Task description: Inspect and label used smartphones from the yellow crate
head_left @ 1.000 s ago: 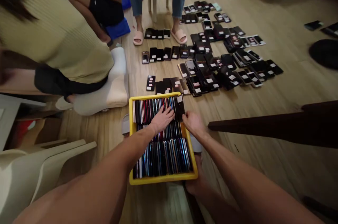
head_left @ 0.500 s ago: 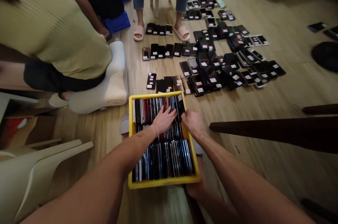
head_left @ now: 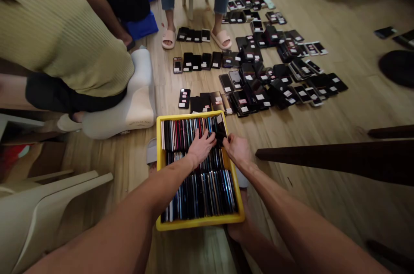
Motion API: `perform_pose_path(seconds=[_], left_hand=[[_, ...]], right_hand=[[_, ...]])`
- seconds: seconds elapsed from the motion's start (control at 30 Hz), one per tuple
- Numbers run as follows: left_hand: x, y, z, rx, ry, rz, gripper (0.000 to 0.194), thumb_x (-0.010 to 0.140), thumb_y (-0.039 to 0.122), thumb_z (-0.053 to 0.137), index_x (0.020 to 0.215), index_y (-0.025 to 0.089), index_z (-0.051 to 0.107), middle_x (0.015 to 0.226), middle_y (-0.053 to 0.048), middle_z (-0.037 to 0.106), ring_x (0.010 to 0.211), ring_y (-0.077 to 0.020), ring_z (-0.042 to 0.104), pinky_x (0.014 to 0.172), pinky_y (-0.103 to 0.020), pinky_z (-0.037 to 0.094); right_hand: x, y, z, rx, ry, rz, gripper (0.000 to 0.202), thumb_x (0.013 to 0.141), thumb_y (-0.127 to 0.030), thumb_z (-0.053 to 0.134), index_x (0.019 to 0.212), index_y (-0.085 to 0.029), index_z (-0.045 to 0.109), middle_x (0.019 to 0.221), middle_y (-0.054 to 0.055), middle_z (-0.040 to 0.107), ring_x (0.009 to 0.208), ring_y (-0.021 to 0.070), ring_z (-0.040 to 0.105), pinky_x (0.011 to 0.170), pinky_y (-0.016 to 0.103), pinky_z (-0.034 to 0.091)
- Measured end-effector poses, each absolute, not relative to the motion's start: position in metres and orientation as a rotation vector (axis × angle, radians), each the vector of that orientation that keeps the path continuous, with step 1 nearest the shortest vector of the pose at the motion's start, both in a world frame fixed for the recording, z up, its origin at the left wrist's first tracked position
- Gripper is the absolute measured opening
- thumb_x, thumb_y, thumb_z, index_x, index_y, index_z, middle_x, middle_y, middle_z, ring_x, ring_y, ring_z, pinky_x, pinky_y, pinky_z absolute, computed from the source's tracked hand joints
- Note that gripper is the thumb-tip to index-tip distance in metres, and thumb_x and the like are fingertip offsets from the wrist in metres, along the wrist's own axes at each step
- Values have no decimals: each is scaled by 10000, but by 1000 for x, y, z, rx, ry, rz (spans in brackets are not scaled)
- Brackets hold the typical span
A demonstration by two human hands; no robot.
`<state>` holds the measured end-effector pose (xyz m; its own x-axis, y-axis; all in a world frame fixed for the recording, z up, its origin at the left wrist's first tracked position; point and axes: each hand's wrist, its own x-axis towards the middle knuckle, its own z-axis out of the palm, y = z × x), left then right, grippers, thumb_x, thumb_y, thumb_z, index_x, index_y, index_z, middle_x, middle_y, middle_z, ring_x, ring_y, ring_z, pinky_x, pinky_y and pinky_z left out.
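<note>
Left hand (head_left: 201,147) flat on phones in yellow box (head_left: 158,170) (fingers spread); right hand (head_left: 237,150) gripping dark phone (head_left: 221,129).

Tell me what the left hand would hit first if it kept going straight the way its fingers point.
The left hand points up and right across the yellow plastic crate. It would probably first meet the dark phone with a white sticker standing at the far right corner; depth is unclear.

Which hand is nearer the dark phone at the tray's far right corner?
Right hand: its fingers touch the dark phone. The left hand rests on the upright phones just left of it.
</note>
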<state>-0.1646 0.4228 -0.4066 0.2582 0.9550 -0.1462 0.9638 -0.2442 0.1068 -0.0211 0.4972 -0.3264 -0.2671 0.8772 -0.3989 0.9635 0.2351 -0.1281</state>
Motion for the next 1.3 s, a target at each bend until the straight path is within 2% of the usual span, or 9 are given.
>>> perform_pose_path(seconds=[0.13,0.27,0.47,0.77,0.93,1.03,1.13,1.2,1.3], left_hand=[[-170,420,-412,2368,1780,-89,480,988,209,425,1459,269,500,1571,-89,384,1462,-376,267,1162,-714,176],[-176,422,-413,2394,1743,-76,478,976,234,474,1452,261,508,1569,-97,396,1466,-380,263,1160,-705,188],[-191,425,-407,2408,1620,38,471,927,299,587,1394,238,567,1553,-112,434,1444,-369,318,1168,-623,241],[-204,426,-403,2362,1559,127,504,897,296,616,1395,243,564,1553,-83,458,1462,-299,333,1195,-569,221],[-205,428,-406,2221,1625,260,419,941,201,495,1350,192,585,1509,-73,523,1437,-216,394,1221,-481,223],[-202,433,-405,2162,1723,348,541,922,101,420,1461,130,450,1595,-113,398,1448,-183,374,1199,-412,285],[-196,435,-403,2195,1765,320,669,904,75,407,1558,154,292,1675,-91,222,1468,-228,322,1180,-436,310],[-193,434,-404,2229,1752,241,673,914,92,411,1568,178,281,1679,-71,218,1463,-259,315,1199,-471,267],[-193,429,-408,2253,1731,170,659,903,97,447,1547,161,329,1668,-77,252,1470,-267,297,1224,-470,213]], right_hand=[[-23,493,-328,1707,2270,-510,371,993,-394,446,1009,-140,716,911,163,764,855,259,738,688,278,473],[-33,490,-325,1698,2271,-485,352,991,-362,448,1029,-120,700,925,189,759,875,276,743,735,305,502],[-52,494,-321,1649,2293,-451,310,986,-311,476,1064,-84,673,986,226,752,929,290,745,804,320,525],[-56,487,-338,1597,2253,-490,312,988,-280,483,1077,-73,700,970,237,754,964,294,748,836,321,538],[-61,487,-352,1553,2231,-511,303,979,-235,479,1102,-82,709,1008,225,757,986,283,744,842,315,542],[-66,492,-357,1502,2230,-521,284,955,-202,510,1084,-76,728,1003,226,757,1011,285,739,857,304,537],[-73,497,-359,1448,2235,-509,278,953,-161,520,1112,-56,722,1038,237,749,1051,274,726,898,299,523],[-76,499,-358,1415,2231,-500,270,973,-166,524,1142,-62,707,1079,214,747,1064,256,720,923,323,523],[-79,502,-358,1381,2210,-488,267,1007,-266,557,1151,-86,691,1101,149,748,1051,229,715,937,387,543]])
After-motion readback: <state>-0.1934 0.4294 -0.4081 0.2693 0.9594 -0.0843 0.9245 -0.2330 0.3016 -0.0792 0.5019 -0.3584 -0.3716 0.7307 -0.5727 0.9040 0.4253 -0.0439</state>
